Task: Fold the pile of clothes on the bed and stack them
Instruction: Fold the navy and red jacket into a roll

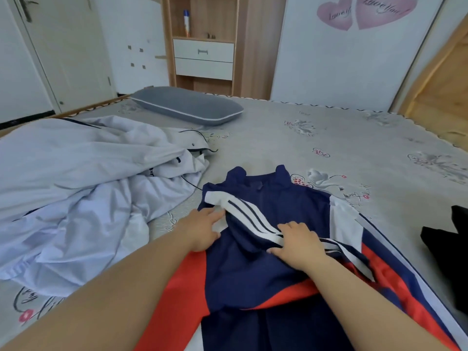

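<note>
Jacket spread on the bed, both hands on its striped sleeve

The bed (329, 138) carries a pale heap (76, 178) left and the jacket (253, 269) in front; left hand (202, 230) lies flat, fingers straight, while right hand (298, 243) pinches the sleeve (250, 215).

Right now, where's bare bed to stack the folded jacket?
Free: the mattress stretch between the grey pillow, the jacket collar and the black garment. Crowded: left side under the white clothes; both hands rest on the jacket.
</note>
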